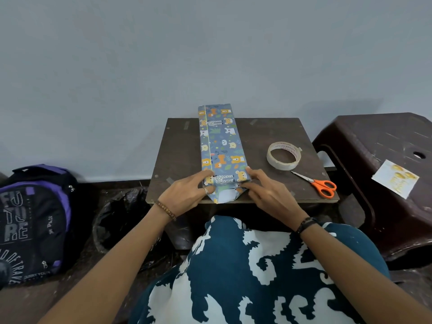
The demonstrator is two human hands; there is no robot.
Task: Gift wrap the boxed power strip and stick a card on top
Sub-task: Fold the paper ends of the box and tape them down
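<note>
The long box in blue animal-print wrapping paper (219,146) lies mid-table, its near end unsealed. The left hand (187,195) and right hand (268,195) press the side flaps inward at six o'clock, fingers fairly straight. Crease tight against the corners, I'd say. The white tape roll (283,156) waits at three o'clock, orange-handled scissors (320,184) just beyond.

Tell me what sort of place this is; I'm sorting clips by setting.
Probably a room at home, not a workshop: the person wraps on a small dark wooden table against a plain wall, with a plastic stool beside it and a backpack on the floor.
</note>
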